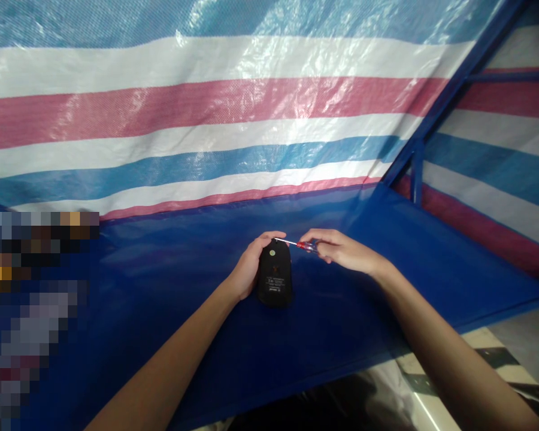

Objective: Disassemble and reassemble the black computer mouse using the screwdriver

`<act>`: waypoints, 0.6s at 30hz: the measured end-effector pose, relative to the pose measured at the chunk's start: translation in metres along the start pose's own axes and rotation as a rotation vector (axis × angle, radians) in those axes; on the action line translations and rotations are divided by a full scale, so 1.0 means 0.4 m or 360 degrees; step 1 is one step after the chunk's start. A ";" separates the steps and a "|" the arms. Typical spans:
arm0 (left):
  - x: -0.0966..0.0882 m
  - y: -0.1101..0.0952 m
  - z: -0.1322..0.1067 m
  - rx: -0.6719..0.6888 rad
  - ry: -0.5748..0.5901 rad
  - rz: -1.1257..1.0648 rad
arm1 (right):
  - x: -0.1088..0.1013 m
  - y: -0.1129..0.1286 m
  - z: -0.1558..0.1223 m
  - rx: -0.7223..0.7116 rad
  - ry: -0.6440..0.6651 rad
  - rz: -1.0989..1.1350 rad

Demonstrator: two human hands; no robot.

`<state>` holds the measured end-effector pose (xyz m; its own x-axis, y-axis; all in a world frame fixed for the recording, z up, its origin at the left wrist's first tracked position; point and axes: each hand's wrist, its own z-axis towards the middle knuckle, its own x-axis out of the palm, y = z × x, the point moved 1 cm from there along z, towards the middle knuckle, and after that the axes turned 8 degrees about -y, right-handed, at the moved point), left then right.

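Head view shows me the left hand clamped on the left side and far end of a black device, above or on the blue table. Just apart, the right hand grips a screwdriver, its tip at the device's far end. Nearer than a round pale sticker, I see white print, too small to read.

You stand in what looks like a makeshift tent or stall: striped woven plastic sheeting walls you in on two sides, slanting blue poles brace it, and a blue-covered table fills the corner.
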<state>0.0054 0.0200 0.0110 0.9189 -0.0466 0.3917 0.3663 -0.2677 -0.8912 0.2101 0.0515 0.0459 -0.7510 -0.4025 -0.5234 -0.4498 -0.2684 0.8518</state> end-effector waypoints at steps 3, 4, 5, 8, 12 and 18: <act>0.002 -0.002 -0.003 0.0009 -0.0055 0.0081 | 0.001 0.002 0.001 -0.0079 -0.0001 -0.0059; 0.003 -0.002 -0.004 0.0008 -0.0065 0.0101 | 0.002 0.004 0.001 -0.0113 0.0000 -0.0074; 0.003 -0.002 -0.004 0.0007 -0.0072 0.0117 | 0.003 0.005 0.001 -0.0144 0.0000 -0.0088; 0.003 -0.002 -0.004 0.0011 -0.0098 0.0152 | 0.004 0.008 0.002 -0.0194 -0.0015 -0.0120; 0.002 0.001 -0.001 0.0026 -0.0116 0.0170 | 0.002 0.008 0.002 -0.0232 -0.0104 -0.0181; 0.005 -0.004 -0.005 -0.0014 -0.0112 0.0211 | 0.007 0.003 0.002 -0.0388 -0.0153 -0.0284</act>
<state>0.0063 0.0185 0.0135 0.9673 -0.0148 0.2533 0.2398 -0.2721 -0.9319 0.2073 0.0508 0.0455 -0.7180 -0.2486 -0.6501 -0.4582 -0.5343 0.7104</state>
